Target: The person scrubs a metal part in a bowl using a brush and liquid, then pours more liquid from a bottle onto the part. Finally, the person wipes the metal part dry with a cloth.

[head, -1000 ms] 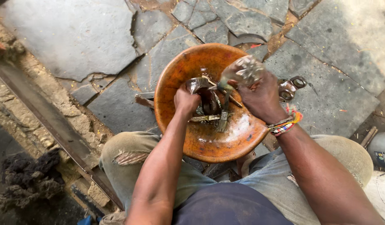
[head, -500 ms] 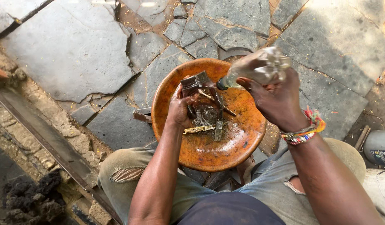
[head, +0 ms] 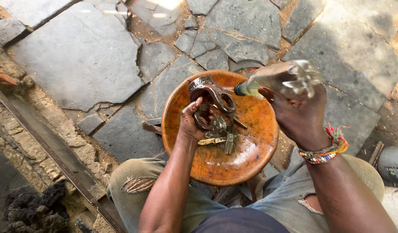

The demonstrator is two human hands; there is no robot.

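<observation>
Now the left hand [head: 191, 123] grips the dirty metal part [head: 209, 103] over the orange bowl [head: 250, 168], while the right hand [head: 300, 114], at three o'clock, squeezes a tipped bottle [head: 276, 80], so cleaning looks half done.

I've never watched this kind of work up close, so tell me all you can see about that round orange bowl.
The bowl is round, shallow and orange-brown, with a wet, glossy inside and dark stains. It sits between the person's knees over grey stone paving. In it lie dark greasy metal parts and a small brush. The left hand reaches into it, gripping the metal parts; the right hand tilts a clear bottle over it.
</observation>
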